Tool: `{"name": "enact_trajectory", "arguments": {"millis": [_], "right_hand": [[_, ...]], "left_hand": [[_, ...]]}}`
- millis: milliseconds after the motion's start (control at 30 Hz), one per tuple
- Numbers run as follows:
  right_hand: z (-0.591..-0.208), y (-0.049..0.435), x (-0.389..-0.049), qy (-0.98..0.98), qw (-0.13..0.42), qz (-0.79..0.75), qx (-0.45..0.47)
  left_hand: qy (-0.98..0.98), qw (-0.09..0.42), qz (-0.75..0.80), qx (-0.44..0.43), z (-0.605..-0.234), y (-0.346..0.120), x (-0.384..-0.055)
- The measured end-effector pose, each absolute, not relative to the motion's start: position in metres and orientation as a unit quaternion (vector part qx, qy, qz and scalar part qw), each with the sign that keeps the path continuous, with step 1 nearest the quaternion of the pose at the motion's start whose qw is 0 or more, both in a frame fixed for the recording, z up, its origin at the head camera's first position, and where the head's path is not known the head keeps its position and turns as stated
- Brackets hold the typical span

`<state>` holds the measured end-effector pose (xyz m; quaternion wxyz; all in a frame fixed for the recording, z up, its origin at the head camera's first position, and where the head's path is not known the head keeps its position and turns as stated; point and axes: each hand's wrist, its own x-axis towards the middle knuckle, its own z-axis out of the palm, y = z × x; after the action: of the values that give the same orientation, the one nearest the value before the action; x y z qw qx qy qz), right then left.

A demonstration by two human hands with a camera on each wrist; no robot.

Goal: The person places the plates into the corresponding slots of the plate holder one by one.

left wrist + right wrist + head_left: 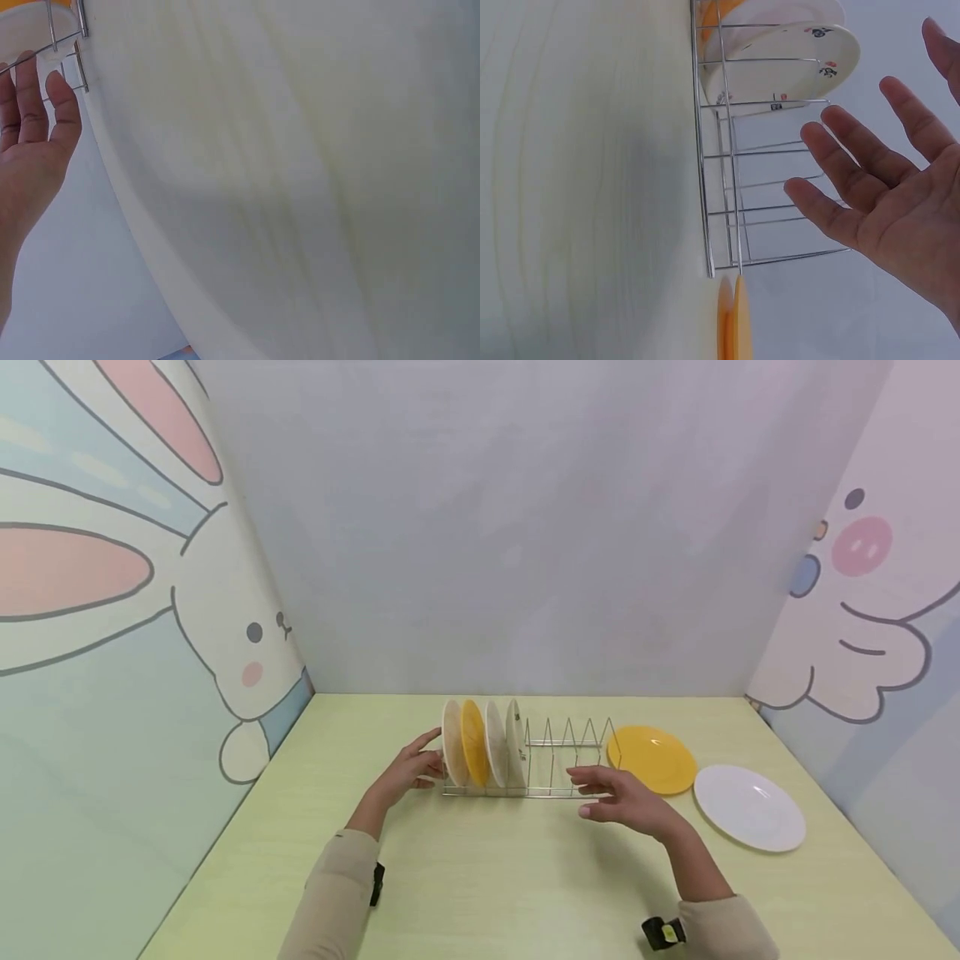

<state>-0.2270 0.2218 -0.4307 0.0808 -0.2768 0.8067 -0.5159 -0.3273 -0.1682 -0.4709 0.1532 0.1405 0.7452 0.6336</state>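
Note:
A wire dish rack (551, 793) stands mid-table, its left half holding upright plates. From the left these are a cream-white plate (452, 752), a yellow plate (474, 747), a white plate (495, 752) and a plate with small dark motifs (795, 67). My left hand (411, 768) is at the rack's left end, fingers loosely bent with fingertips at the end wires (67, 37). Over the right-hand slots hovers my right hand (626, 797), fingers spread and holding nothing. Right of the rack lie flat a yellow plate (652, 760) and a white plate (750, 807).
The pale yellow-green table (480, 877) meets a plain grey-white wall (510, 543) at the back. Side walls with cartoon animals, a rabbit (255, 652) on the left, border the table. A dark strap device (663, 933) sits at the right wrist.

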Motion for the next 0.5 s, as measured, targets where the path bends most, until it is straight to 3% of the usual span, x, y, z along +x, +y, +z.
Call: {"name": "enact_trajectory", "arguments": {"millis": [500], "right_hand": [[-0.426, 0.265, -0.221, 0.823, 0.072, -0.504, -0.254]], "left_hand": [[0.745, 0.155, 0.632, 0.145, -0.468, -0.167, -0.326]]}}
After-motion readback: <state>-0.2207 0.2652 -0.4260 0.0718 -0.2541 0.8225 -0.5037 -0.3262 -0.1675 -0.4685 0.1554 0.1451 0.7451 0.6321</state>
